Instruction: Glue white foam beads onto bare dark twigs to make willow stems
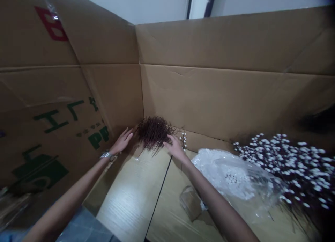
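A bundle of thin dark-brown twigs (154, 133) lies in the corner where two cardboard walls meet, its cut ends toward me. My left hand (122, 142), with a metal watch on the wrist, reaches out to the left of the bundle, fingers stretched and nothing in them. At the bundle's right side is my right hand (175, 147), its fingers apart and slightly bent. Its fingertips seem to touch the outer twigs. Just beyond this hand, a small sprig with white berries (183, 141) stands out against the cardboard.
Tall cardboard walls (209, 95) rise at the back and left. On the light wood-look surface (128, 196) lie a clear plastic bag (222, 165) with white contents and a brown scrap with clear wrap (190, 202). White-berried branches (290, 161) pile up at the right.
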`<state>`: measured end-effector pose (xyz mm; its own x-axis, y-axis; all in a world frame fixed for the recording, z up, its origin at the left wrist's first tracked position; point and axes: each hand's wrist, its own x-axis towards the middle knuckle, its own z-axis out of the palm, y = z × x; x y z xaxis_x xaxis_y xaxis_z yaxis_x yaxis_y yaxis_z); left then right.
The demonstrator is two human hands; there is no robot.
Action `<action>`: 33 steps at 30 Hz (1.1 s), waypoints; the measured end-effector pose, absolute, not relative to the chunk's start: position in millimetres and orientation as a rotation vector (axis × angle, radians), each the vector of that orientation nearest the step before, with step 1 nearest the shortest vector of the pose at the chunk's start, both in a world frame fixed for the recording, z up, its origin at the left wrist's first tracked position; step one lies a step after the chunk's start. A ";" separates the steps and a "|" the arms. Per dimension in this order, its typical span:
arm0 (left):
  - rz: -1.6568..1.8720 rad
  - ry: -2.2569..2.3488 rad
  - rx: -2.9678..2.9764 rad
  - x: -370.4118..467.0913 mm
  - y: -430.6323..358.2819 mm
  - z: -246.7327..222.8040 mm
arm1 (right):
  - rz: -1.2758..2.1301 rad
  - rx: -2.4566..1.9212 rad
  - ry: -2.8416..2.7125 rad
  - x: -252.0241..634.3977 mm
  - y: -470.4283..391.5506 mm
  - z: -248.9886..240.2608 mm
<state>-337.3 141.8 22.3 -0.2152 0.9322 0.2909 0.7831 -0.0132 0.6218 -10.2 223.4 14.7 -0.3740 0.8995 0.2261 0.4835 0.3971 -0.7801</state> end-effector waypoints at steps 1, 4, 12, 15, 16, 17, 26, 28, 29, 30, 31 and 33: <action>1.022 2.079 1.813 -349.0 115.9 22.8 | 0.818 -1.144 -2.039 -0.6 214.7 15.9; 0.957 2.192 1.765 -374.4 27.0 17.0 | 0.828 -1.040 -2.151 5.5 181.7 17.7; 0.874 2.563 1.619 -352.8 -98.9 -36.9 | 0.774 -1.161 -2.244 -54.7 160.0 6.1; 0.843 2.586 1.678 -338.4 -71.0 -43.9 | 0.671 -1.401 -2.126 -49.8 186.9 -1.9; 0.835 2.583 1.705 -335.7 -57.4 -43.7 | 0.638 -1.455 -2.089 -47.0 194.9 -4.7; 0.828 2.580 1.733 -334.0 -43.3 -42.8 | 0.609 -1.490 -2.057 -45.3 201.6 -7.3; 0.784 2.536 1.998 -351.2 50.8 -36.8 | 0.460 -1.256 -2.078 -87.4 237.4 -12.6; 0.755 2.500 2.040 -358.7 62.6 -36.4 | 0.436 -1.216 -2.092 -90.3 245.7 -10.6; 0.745 2.485 2.055 -362.1 66.6 -36.1 | 0.421 -1.210 -2.094 -88.8 249.5 -9.3; 0.739 2.472 2.068 -365.2 69.1 -35.8 | 0.405 -1.209 -2.096 -85.5 252.8 -7.8; 0.735 2.457 2.080 -367.9 69.8 -35.4 | 0.388 -1.210 -2.101 -80.5 255.5 -6.0; 0.723 2.419 2.110 -372.6 66.0 -34.5 | 0.357 -1.222 -2.121 -66.5 259.5 -1.6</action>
<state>-372.6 66.0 -34.5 -0.1709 0.9049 0.3897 0.9703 0.0859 0.2261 -66.5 259.5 -1.6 -0.3493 0.8454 0.4040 0.6665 0.5272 -0.5271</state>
